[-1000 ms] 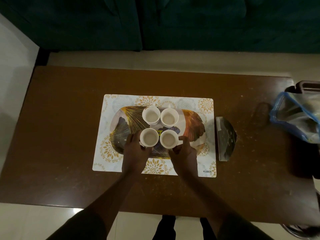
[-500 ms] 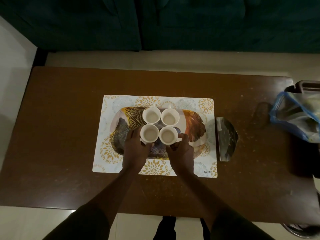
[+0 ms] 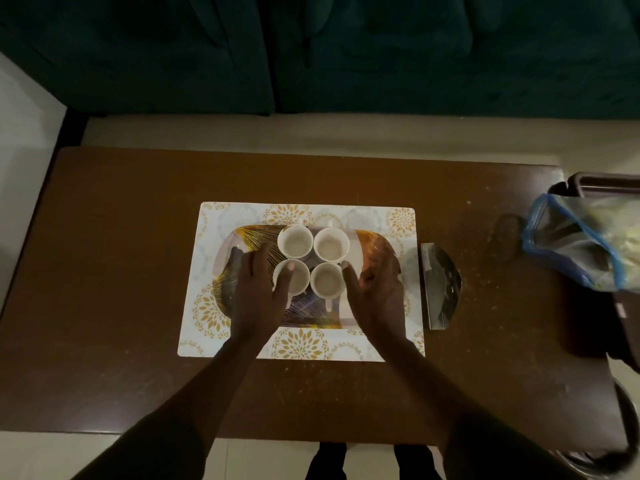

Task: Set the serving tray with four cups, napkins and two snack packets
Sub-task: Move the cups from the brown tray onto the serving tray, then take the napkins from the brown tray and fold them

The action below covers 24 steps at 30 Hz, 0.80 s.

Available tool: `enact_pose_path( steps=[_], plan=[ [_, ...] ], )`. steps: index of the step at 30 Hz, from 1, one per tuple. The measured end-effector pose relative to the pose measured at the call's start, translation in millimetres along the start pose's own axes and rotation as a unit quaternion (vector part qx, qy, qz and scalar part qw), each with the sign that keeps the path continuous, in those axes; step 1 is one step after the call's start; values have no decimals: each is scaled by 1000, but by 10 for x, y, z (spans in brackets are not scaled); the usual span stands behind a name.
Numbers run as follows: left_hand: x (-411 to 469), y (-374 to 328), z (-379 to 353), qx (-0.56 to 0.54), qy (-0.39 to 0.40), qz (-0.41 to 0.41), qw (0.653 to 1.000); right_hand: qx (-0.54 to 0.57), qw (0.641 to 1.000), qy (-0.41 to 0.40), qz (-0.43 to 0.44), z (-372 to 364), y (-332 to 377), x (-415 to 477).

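Observation:
Several white cups stand in a tight square on the patterned serving tray (image 3: 375, 247): far-left cup (image 3: 294, 240), far-right cup (image 3: 331, 244), near-left cup (image 3: 300, 279), near-right cup (image 3: 326, 279). My left hand (image 3: 258, 289) lies over the tray's left part, its thumb across the near-left cup's rim, fingers apart. To the right of the near-right cup my right hand (image 3: 375, 292) is spread, its thumb tip by that cup's rim. Neither hand grips anything. A dark folded napkin holder or packet (image 3: 440, 285) lies right of the placemat.
The tray sits on a floral placemat (image 3: 221, 323) in the middle of a brown table (image 3: 121, 271). A blue-edged plastic bag (image 3: 585, 244) rests on a dark chair at the right. A green sofa (image 3: 311, 50) stands beyond the table.
Both hands have let go of the two near cups and spread outward over the tray. The near cups sit closer to the far pair than before.

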State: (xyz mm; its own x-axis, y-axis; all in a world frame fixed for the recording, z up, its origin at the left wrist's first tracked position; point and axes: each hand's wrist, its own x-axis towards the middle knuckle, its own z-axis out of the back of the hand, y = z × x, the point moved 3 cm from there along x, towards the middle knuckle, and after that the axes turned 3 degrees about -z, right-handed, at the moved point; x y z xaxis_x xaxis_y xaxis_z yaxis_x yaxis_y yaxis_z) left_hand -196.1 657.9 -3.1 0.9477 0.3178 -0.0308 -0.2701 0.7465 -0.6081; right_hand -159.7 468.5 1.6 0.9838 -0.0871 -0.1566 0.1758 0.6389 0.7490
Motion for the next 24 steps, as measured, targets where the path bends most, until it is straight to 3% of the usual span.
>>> enact_pose_path(
  steps=[3, 9, 16, 24],
  plan=[
    [203, -191, 52, 23, -32, -21, 999, -22, 1000, -8, 11, 117, 74, 256],
    [476, -677, -192, 15, -15, -61, 998, -38, 999, -10, 23, 395, 108, 631],
    [475, -1345, -723, 48, 37, -108, 992, -65, 997, 17, 45, 951, -137, 901],
    [456, -2329, -1309, 17, 92, -143, 985, -63, 997, -37, 20, 1942, -724, 1230]
  ],
)
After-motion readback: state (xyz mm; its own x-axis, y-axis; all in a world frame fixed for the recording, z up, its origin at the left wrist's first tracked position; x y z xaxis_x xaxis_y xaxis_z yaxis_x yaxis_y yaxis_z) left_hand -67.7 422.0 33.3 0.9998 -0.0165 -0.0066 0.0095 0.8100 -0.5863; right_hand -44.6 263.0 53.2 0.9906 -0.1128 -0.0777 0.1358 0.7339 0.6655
